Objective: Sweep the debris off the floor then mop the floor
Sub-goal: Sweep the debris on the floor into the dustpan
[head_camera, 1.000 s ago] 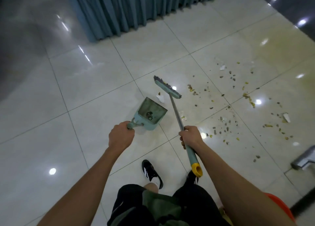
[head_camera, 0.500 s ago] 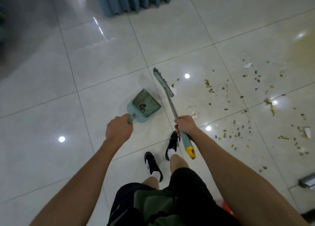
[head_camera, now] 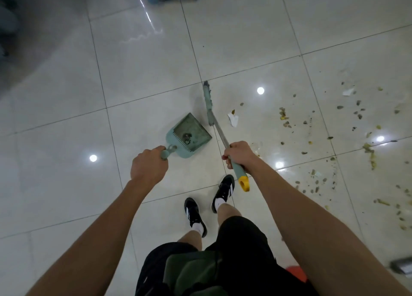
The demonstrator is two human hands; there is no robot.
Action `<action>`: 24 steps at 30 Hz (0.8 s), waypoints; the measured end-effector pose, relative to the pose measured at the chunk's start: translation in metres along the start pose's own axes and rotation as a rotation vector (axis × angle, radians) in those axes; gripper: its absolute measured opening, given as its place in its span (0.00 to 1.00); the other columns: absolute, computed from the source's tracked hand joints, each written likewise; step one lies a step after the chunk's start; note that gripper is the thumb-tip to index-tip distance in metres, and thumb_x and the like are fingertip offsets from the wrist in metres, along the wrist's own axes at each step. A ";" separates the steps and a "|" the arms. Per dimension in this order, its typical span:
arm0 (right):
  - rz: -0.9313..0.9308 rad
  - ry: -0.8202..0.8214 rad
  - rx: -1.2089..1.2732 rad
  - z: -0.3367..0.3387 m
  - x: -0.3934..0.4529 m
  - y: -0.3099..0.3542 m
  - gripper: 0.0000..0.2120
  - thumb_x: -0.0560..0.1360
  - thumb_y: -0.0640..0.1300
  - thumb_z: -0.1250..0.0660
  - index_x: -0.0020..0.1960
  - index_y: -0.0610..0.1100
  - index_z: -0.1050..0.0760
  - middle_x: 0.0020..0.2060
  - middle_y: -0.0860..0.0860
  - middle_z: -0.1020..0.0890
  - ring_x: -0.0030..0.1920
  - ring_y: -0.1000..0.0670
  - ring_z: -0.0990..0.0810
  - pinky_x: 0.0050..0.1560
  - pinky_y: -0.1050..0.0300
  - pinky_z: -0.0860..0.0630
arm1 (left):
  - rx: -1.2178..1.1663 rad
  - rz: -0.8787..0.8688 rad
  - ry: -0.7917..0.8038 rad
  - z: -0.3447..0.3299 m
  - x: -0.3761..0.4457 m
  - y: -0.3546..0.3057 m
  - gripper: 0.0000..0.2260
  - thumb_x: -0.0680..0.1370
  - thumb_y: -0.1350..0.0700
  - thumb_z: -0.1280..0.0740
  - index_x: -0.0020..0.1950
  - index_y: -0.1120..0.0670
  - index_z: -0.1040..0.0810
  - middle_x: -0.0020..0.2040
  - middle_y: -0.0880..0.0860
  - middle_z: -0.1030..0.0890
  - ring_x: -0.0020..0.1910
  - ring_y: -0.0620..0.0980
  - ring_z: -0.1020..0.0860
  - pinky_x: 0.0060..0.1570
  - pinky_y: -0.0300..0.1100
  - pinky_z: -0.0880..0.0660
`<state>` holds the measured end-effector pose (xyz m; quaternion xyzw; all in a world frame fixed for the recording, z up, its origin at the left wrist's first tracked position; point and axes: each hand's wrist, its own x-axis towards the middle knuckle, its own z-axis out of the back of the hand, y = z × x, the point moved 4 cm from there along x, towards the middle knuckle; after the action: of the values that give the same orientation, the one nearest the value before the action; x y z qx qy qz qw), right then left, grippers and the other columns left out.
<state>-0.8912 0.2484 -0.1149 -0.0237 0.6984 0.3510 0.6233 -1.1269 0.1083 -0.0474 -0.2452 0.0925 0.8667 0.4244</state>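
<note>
**Q:** What is each hand doing?

**A:** The left hand (head_camera: 149, 167) is wrapped around the short handle of a pale green dustpan (head_camera: 189, 135), which lies low, at or just above the white tiled floor (head_camera: 66, 121), its open mouth facing away from the person. A few dark bits already lie inside. The right hand (head_camera: 239, 154) is curled around the broom (head_camera: 219, 132) near the top of its pole, just below the yellow end cap. That high grip likely gives reach and leverage for pulling strokes.

**Q:** Where is the mess?

**A:** The debris (head_camera: 347, 139), small brown and yellowish scraps, is scattered across the tiles to the right, well apart from the pan. One torn paper scrap (head_camera: 233, 119) lies just beside the broom head (head_camera: 207, 101), which sits next to the pan's far right edge.

**Q:** Why that arrangement?

**A:** The pan seems parked as a collecting point, so the broom can drag litter leftward into it. Sweeping looks barely begun; no mop is visible.
</note>
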 end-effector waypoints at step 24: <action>0.062 -0.200 -0.432 -0.032 0.069 0.055 0.09 0.76 0.40 0.37 0.53 0.36 0.25 0.43 0.38 0.17 0.32 0.45 0.20 0.40 0.45 0.17 | -0.002 -0.067 -0.013 0.039 0.089 0.046 0.12 0.78 0.58 0.40 0.54 0.47 0.20 0.35 0.52 0.21 0.33 0.55 0.22 0.38 0.49 0.21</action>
<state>-0.9600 0.3007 -0.1518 -0.1002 0.5424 0.5118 0.6586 -1.2221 0.1551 -0.0608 -0.2428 0.0805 0.8537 0.4536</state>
